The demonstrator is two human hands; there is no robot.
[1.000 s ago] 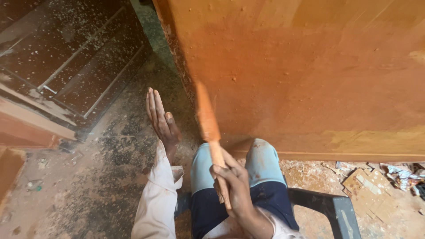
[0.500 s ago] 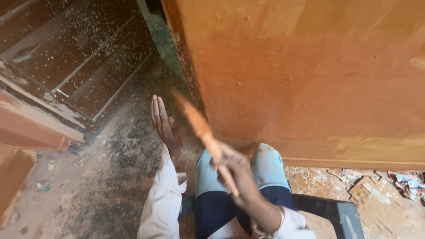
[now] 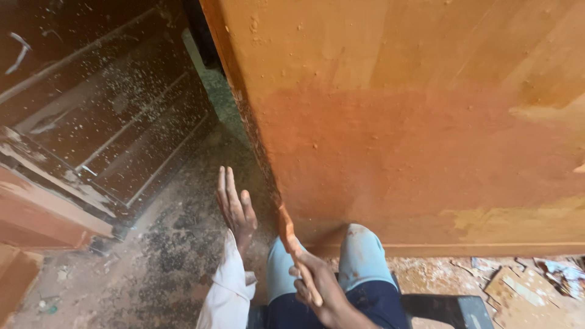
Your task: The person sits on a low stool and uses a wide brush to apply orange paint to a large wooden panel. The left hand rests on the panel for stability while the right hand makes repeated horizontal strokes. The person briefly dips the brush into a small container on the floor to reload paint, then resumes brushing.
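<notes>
Orange-brown stain covers the middle of a large wooden panel (image 3: 414, 122) that stands upright in front of the seated person, its lower strip paler and yellowish. The right hand (image 3: 317, 289) is closed around the lower end of a narrow stained wooden stick (image 3: 295, 250), which slants up and to the left so that its upper tip lies against the panel's left edge, low down near the corner. The left hand (image 3: 234, 207) is open, fingers straight and close together, palm turned toward the panel's edge, just left of it and holding nothing; whether it touches the wood cannot be told. A white sleeve (image 3: 228, 286) runs down from its wrist. Two knees in light blue fabric (image 3: 359, 256) sit under the stick, above a dark seat (image 3: 445, 304). Sawdust speckles the dark floor (image 3: 170, 256) and the dark framed door panels (image 3: 103, 134) lying at the left. Paper scraps (image 3: 518, 286) litter the floor at the lower right.
</notes>
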